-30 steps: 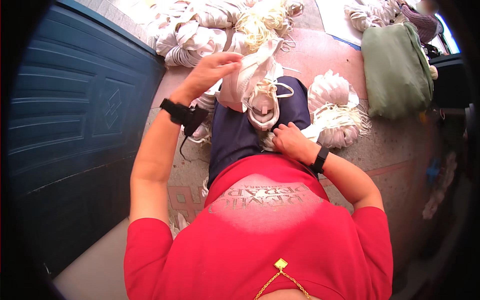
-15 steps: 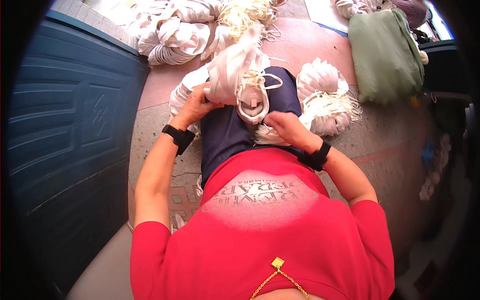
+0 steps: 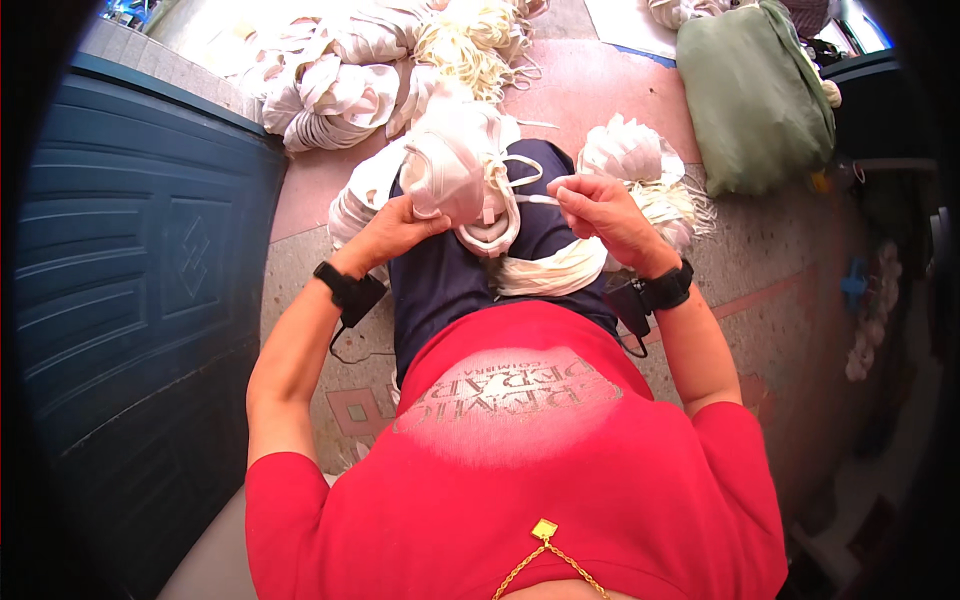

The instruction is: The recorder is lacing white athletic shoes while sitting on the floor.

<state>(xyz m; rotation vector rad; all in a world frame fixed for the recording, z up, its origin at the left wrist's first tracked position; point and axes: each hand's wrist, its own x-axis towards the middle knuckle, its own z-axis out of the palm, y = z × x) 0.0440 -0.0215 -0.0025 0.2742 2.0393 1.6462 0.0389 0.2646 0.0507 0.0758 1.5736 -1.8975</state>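
A white sneaker [image 3: 455,165] rests over my thighs, its heel opening toward me. My left hand [image 3: 400,232] is closed around the side of the shoe, thumb toward me. From the shoe's eyelets a cream shoelace [image 3: 538,199] stretches to the right, and its end meets the pinched fingertips of my right hand [image 3: 605,215]. Another loop of lace curves above it. Across my lap, just below the right hand, lies a bundle of cream laces [image 3: 553,272].
White shoes in a stack [image 3: 628,150] stand right of my knees. More white shoes [image 3: 350,85] with loose laces [image 3: 465,45] are piled ahead on the left. A green stuffed sack [image 3: 755,100] sits at the far right. A blue panelled door [image 3: 150,250] borders my left.
My right hand has moved up and right from beside the shoe's heel, drawing the lace out straight. The lace bundle on my lap shows more fully. The left hand keeps its hold.
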